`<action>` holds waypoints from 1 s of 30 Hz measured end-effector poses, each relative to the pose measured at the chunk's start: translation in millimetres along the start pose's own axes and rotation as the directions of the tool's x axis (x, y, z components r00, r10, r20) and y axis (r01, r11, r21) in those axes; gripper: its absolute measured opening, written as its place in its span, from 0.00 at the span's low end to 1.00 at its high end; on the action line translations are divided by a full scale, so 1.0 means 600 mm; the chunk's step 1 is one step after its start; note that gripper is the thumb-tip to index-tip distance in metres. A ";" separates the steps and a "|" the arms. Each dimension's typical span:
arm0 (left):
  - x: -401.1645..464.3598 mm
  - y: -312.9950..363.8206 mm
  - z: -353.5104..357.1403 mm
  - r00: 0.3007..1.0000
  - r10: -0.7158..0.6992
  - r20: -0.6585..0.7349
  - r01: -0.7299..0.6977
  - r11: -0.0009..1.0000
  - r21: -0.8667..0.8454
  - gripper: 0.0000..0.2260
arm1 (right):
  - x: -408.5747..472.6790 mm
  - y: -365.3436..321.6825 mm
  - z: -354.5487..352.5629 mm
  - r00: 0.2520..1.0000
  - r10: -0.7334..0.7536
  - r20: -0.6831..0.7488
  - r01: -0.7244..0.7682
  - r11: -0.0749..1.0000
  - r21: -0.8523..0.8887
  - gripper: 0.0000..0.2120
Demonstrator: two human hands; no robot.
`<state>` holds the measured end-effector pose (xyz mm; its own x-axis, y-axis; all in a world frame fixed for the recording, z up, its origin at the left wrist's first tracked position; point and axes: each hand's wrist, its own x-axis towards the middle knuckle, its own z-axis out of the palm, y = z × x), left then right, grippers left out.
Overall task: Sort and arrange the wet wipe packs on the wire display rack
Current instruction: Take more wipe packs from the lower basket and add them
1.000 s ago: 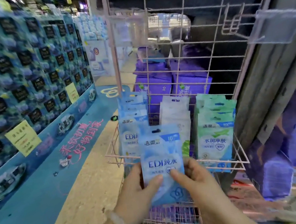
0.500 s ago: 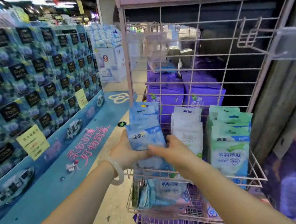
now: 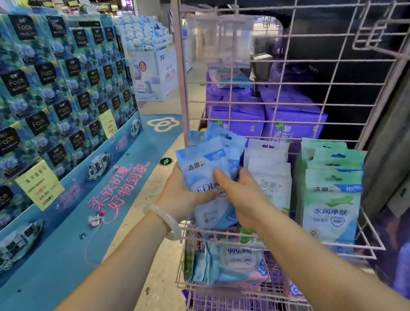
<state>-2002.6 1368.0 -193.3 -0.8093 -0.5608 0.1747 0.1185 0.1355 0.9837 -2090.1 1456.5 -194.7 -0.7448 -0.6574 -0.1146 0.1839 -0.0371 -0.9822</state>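
A pink wire display rack (image 3: 302,103) stands in front of me with a wire basket shelf (image 3: 368,242). Three rows of wet wipe packs stand in it: blue packs (image 3: 225,139) at the left, white packs (image 3: 270,169) in the middle, green packs (image 3: 334,189) at the right. My left hand (image 3: 178,196) and my right hand (image 3: 241,195) both grip the front blue pack (image 3: 205,171) of the left row, holding it upright against the others. My right hand covers the pack's lower right part.
A lower basket (image 3: 230,260) holds flat blue and pink wipe packs. Purple packs (image 3: 237,113) sit behind the wire grid. A tall blue tissue display (image 3: 31,101) runs along the left, with floor between it and the rack. A clear tag holder (image 3: 218,38) hangs on the grid.
Both hands carried the blue pack up and forward from in front of the rack into the left row, where they hold it at the front.
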 end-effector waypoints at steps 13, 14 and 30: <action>0.010 -0.009 -0.038 0.975 -0.220 0.021 0.214 0.965 0.155 0.53 | 0.003 0.008 0.011 0.992 -0.079 0.102 0.090 0.990 -0.107 0.37; 0.014 -0.009 -0.038 0.976 -0.216 0.032 0.212 0.971 0.112 0.50 | 0.005 0.005 0.015 0.987 -0.082 0.139 0.095 0.991 -0.090 0.37; -0.003 -0.033 -0.069 0.937 -0.347 0.020 0.301 0.838 0.456 0.64 | -0.015 -0.016 0.032 0.994 -0.050 0.095 0.074 0.962 -0.263 0.29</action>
<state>-1979.3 1332.5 -211.5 -0.8115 -0.5563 -0.1789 -0.4064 0.3174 0.8568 -2072.9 1448.6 -181.1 -0.6886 -0.7234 -0.0506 -0.0468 0.1140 -0.9924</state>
